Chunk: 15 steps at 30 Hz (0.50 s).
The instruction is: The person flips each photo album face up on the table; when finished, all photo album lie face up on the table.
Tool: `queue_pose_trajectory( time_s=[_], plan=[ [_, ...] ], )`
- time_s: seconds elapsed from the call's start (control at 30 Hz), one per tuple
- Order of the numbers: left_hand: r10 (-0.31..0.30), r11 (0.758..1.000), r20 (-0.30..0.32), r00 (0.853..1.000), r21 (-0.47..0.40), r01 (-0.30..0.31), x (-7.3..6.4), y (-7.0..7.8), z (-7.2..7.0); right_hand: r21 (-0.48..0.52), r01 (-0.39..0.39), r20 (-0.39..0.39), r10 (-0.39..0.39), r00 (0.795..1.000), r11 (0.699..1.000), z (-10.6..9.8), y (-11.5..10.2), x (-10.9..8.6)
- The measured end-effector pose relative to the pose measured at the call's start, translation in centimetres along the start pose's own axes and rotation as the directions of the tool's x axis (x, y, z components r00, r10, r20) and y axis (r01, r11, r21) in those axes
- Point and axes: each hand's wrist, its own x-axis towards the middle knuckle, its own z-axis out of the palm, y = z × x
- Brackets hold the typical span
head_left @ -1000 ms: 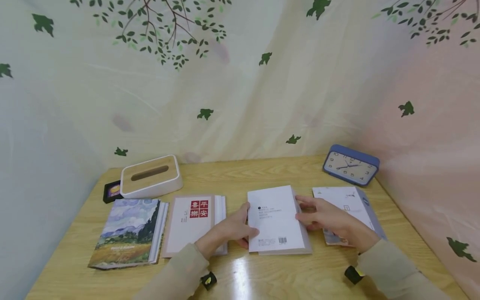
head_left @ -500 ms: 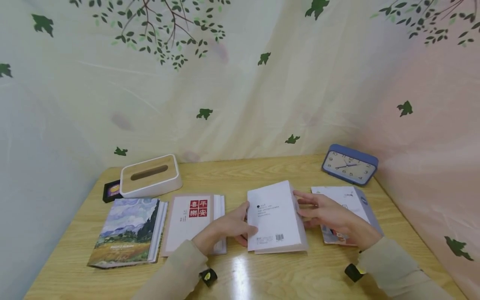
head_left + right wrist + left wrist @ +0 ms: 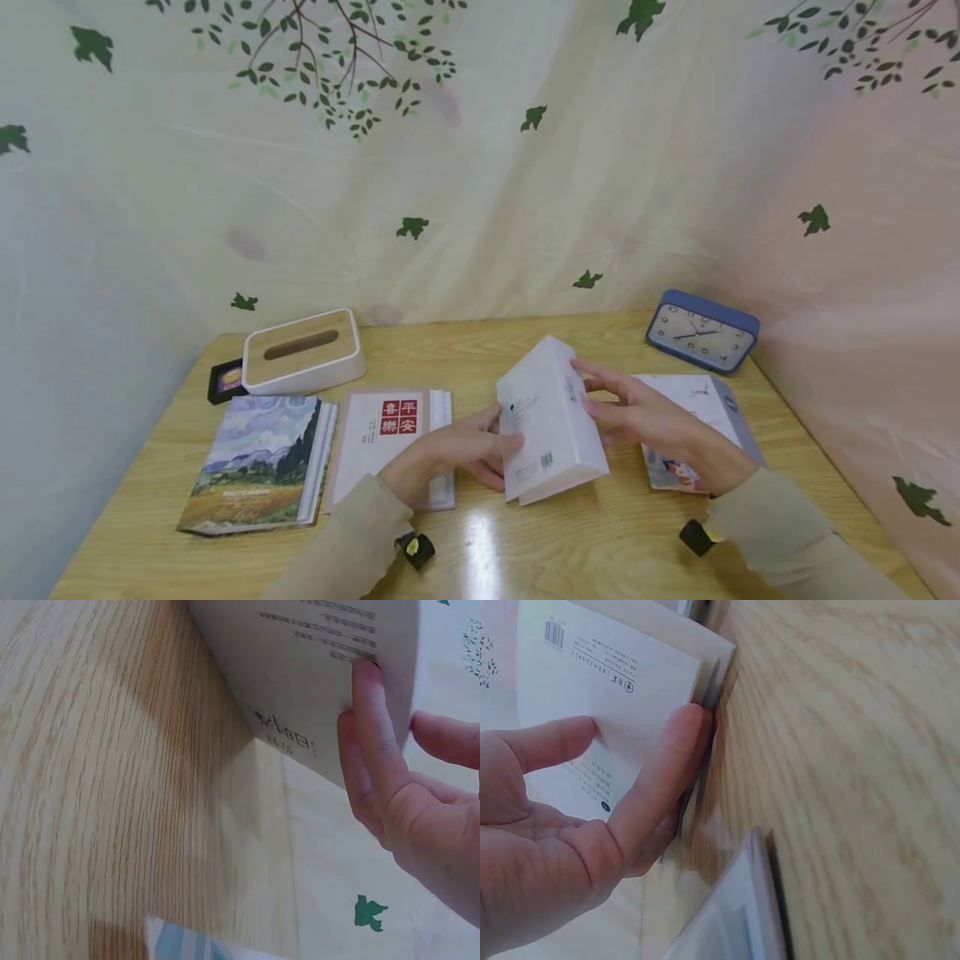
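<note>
A white book (image 3: pixel 534 408) with a barcode on its back cover is held up off flat between both hands, tilted with its spine turned to the right. My left hand (image 3: pixel 467 448) pinches its left edge; in the left wrist view the thumb lies on the back cover (image 3: pixel 622 656) and the fingers are at the page edge. My right hand (image 3: pixel 651 414) holds the spine side, and the right wrist view shows its fingers (image 3: pixel 375 727) against a printed cover and the thumb at the edge.
To the left lie a landscape-painting album (image 3: pixel 251 467) and a book with red squares (image 3: pixel 375 458). A pale book (image 3: pixel 678 392) is partly under the right hand. Behind stand a tissue box (image 3: pixel 303 354), a small black-framed item (image 3: pixel 225 382) and a blue clock (image 3: pixel 702 331).
The white book has tilted up; its spine has swung toward the right and now shows, with its top edge raised. My right hand has shifted slightly left along with it.
</note>
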Motion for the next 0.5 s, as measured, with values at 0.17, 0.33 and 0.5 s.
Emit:
queue_pose_trajectory(
  time_s=[0.17,0.33,0.5],
  plan=[
    [0.036,0.998,0.061,0.998,-0.055,-0.032,0.4,0.4,0.3,0.040,0.028,-0.037,-0.026,0.999,0.999,0.4,-0.3,0.0],
    [0.040,0.993,0.084,0.996,-0.116,-0.030,0.9,0.7,1.0,0.045,0.046,-0.070,-0.042,0.997,0.998,0.8,-0.6,-0.1],
    [0.036,0.992,0.096,0.995,-0.127,-0.024,1.3,0.9,1.6,0.021,0.038,-0.089,-0.036,0.995,0.999,1.1,-0.9,-0.6]
  ],
)
